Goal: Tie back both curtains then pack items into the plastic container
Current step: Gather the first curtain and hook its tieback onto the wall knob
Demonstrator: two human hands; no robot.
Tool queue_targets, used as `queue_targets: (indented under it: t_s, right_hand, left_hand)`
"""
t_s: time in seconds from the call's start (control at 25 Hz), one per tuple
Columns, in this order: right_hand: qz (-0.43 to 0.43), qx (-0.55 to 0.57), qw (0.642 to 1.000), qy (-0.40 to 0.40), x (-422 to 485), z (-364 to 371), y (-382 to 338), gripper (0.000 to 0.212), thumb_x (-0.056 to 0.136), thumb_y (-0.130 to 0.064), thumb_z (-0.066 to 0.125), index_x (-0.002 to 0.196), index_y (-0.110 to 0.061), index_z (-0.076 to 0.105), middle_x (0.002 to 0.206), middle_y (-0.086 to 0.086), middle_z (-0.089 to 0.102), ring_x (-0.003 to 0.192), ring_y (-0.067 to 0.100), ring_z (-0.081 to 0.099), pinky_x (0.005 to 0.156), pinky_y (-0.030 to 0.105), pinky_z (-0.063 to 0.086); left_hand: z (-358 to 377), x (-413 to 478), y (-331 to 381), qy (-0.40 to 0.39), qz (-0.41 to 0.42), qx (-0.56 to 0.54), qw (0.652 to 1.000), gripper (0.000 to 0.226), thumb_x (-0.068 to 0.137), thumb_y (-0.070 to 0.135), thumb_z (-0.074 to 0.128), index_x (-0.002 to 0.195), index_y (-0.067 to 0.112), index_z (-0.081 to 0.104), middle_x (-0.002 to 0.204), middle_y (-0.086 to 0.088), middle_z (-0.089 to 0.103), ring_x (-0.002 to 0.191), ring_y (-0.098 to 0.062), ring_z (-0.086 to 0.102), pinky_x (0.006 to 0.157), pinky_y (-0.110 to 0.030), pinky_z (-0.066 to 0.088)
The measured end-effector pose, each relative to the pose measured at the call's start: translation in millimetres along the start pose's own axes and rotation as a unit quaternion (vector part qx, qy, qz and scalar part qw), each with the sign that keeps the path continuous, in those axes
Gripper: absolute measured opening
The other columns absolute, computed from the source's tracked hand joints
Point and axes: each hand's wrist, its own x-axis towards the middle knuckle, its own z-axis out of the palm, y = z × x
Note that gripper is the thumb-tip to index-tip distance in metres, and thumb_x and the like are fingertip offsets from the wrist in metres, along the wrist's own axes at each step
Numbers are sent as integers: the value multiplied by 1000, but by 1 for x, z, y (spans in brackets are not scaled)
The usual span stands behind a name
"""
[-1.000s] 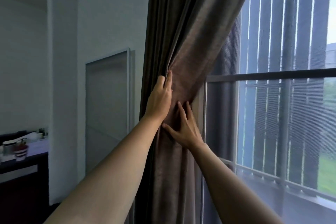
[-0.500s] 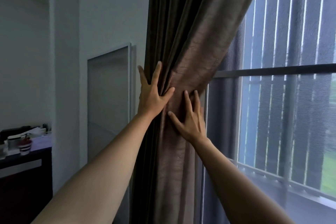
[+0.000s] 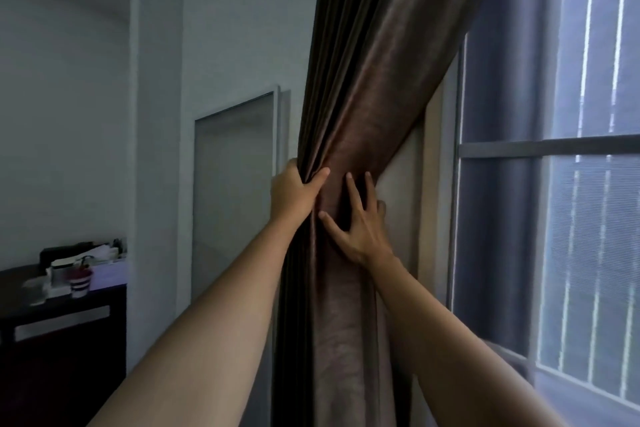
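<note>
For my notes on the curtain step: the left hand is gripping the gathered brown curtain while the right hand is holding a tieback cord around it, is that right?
Not quite. The head view shows the left hand gripping the gathered brown curtain, but the right hand holds no tieback cord: it lies with fingers spread against the fabric, and no cord is visible.

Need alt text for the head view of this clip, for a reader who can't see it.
Two bare arms reach up to a gathered brown curtain: the left hand grips its folds, the right hand lies on it with fingers spread. A barred window is to the right; a dark desk with clutter is at lower left.
</note>
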Motion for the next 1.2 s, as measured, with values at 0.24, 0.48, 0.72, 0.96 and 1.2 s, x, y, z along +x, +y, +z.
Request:
queue_targets:
  t_s: [0.24,0.48,0.72,0.96,1.2]
  right_hand:
    - [13,-38,998,-46,21,18,3,90,79,-69,50,148,-39,0,159,0,-10,138,35,18,109,45,29]
    - [19,-36,998,-48,-1,4,15,90,81,-66,50,148,-37,-3,158,1,-15,141,38,9,112,47,21]
    - [-2,-82,993,-82,-35,-40,19,91,82,-61,54,150,-30,1,159,9,-8,140,40,20,109,47,33]
    - [11,-73,991,-110,-96,-121,10,87,84,-51,59,150,-27,8,159,14,-6,145,34,8,117,42,21]
    - [52,-132,989,48,-203,-259,-2,71,91,-47,49,150,-24,15,159,10,2,140,36,24,111,48,28]
  left_hand:
    - [2,10,-33,2,4,98,995,29,91,35,56,86,7,53,82,-9,59,81,-28,62,67,-29,44]
    - [6,-3,-34,-43,68,42,996,35,88,32,61,110,5,57,104,-10,67,85,-10,56,64,-7,37]
    - [2,-37,-14,-58,78,-3,995,68,82,36,68,138,15,37,127,-2,60,105,-5,54,79,0,38]
    - [3,-97,30,-28,85,74,993,106,77,48,68,150,7,3,158,-10,11,146,-22,13,118,-37,13]
    - [23,-196,149,32,275,100,956,73,95,45,40,147,0,14,155,-21,15,145,-32,13,114,-49,15]
